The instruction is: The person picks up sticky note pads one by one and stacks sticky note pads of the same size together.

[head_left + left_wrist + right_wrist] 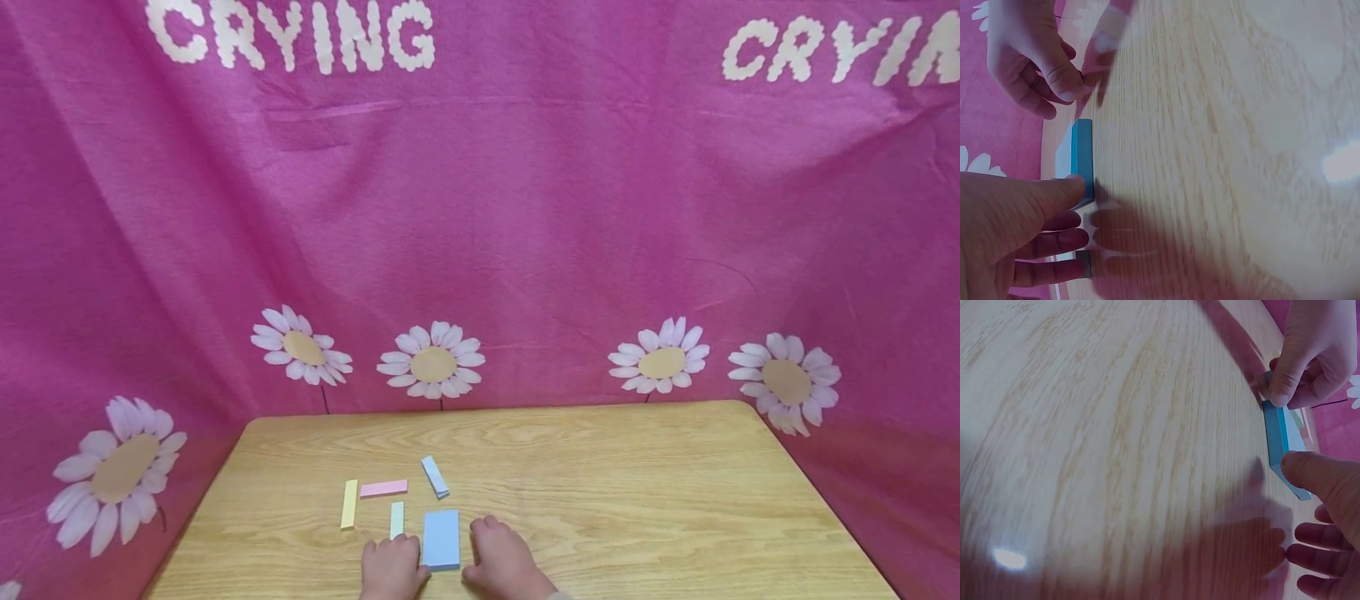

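Observation:
A blue sticky-note pad (441,539) lies flat between the two hands. My left hand (392,568) is at its left side, with the thumb at the pad's near left corner. The fingers of that hand are over the near end of a pale green strip pad (397,518), hiding that end. To the pad's right rests my right hand (504,560), fingers loosely bent and nothing held. Its thumb (1310,472) overlaps the near right corner of the pad in the right wrist view, while the head view shows a small gap there.
Farther back on the wooden table (637,492) lie a yellow strip pad (348,504), a pink strip pad (384,489) and a pale blue strip pad (434,476) with a lifted near end. A magenta cloth (525,250) with daisies hangs behind and beside the table.

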